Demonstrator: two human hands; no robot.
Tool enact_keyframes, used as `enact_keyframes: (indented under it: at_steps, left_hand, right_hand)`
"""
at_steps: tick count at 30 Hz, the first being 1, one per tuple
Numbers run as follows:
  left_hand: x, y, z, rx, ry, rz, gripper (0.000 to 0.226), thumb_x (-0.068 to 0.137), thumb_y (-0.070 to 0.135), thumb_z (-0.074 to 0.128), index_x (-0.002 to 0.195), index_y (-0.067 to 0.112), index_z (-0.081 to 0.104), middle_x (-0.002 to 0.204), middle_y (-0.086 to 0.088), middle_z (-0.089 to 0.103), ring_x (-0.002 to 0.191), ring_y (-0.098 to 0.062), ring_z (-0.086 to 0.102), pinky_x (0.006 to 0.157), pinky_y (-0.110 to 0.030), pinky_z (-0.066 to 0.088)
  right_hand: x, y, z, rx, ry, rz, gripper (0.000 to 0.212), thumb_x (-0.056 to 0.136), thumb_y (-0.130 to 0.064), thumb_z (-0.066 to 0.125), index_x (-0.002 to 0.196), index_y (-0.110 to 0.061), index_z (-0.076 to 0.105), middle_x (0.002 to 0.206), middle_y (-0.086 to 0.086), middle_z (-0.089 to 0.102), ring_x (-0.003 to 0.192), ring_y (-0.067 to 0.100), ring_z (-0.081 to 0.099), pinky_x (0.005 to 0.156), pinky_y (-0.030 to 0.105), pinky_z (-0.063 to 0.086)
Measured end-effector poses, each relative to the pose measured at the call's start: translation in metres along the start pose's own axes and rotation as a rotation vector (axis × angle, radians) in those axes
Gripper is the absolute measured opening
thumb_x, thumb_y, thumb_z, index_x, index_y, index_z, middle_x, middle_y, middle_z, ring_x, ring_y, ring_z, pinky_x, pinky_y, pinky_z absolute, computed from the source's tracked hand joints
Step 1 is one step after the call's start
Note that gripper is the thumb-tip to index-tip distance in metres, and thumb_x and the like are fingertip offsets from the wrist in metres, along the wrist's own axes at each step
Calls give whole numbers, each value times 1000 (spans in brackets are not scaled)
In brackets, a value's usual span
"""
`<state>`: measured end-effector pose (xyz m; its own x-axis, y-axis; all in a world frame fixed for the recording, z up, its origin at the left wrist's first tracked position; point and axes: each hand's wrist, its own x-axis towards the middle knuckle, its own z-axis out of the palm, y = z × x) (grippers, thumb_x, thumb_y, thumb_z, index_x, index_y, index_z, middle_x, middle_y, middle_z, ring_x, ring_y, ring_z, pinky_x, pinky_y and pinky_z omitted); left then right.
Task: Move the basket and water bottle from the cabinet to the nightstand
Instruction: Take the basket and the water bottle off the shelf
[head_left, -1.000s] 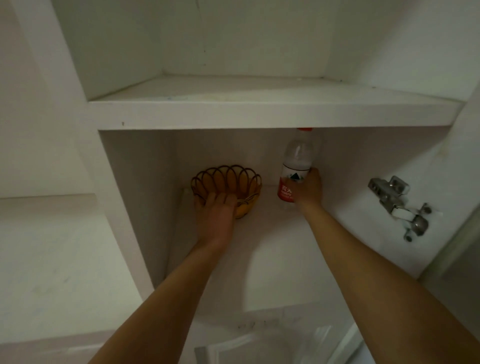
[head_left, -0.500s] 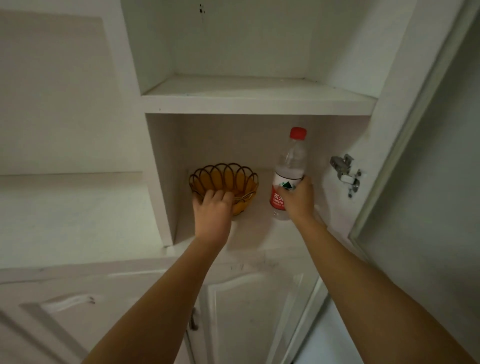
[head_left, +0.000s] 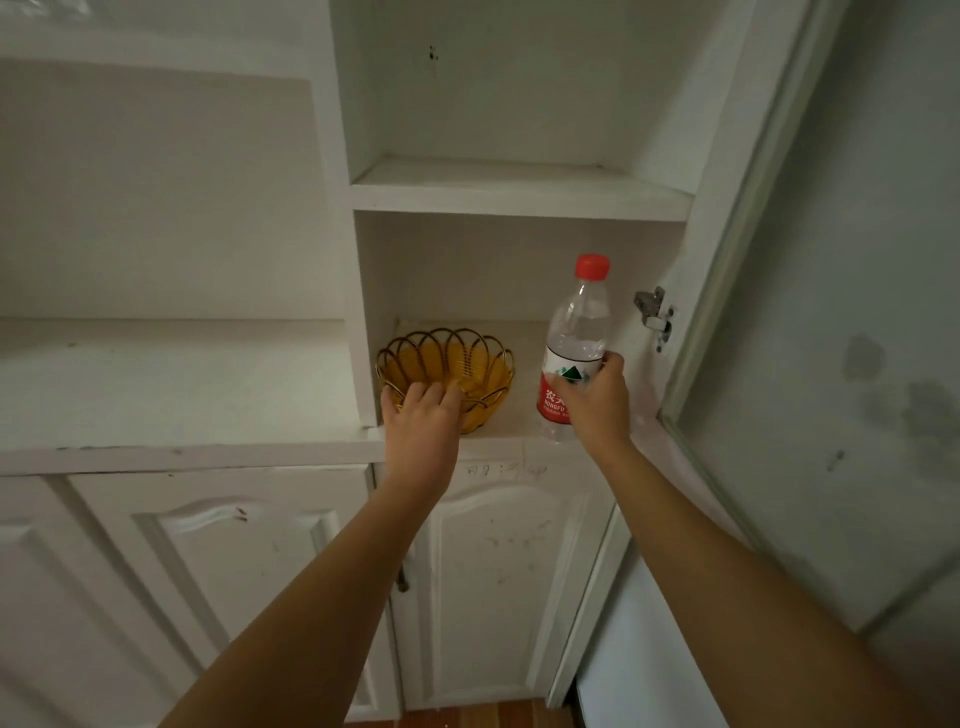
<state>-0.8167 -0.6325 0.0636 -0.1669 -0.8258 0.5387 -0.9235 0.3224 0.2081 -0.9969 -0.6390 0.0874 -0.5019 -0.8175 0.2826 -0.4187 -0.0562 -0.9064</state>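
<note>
— Both hands full?
— Yes. Left hand (head_left: 421, 415) grips the wire basket's (head_left: 447, 371) near rim; right hand (head_left: 592, 397) wraps the water bottle (head_left: 574, 343), upright on the cabinet shelf (head_left: 519, 421).

A metal hinge (head_left: 653, 318) is fixed to the inner right wall of the open compartment, and just to its right stands the opened door (head_left: 852, 322) with a stained, pale green panel. Above and left of the hinge runs a bare white shelf (head_left: 514, 195). Well below the hinge are two closed white panel doors (head_left: 498, 577), with faint scribbles near the top of the nearer one, and a strip of wooden floor (head_left: 467, 716) beneath them.
</note>
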Motion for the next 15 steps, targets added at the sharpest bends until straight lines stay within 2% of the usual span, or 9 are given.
enact_keyframes:
  at_steps: [5,15]
  left_hand:
    - [-33,-6,-21,-22,32,3,18,85,14,59,102,11,62,98,-8,67,101,-32,55,102,-58,30]
    - [-137,-52,-93,10,102,1,13,82,14,63,95,9,65,92,-9,69,97,-33,58,98,-59,33]
  right_hand:
    - [-45,-10,-12,16,-10,-26,64,73,-18,76,124,-6,40,127,14,52,117,29,53,97,45,49]
    - [-175,-43,-19,55,-68,-40,59,76,-16,73,124,-6,39,128,14,53,117,29,52,94,37,46]
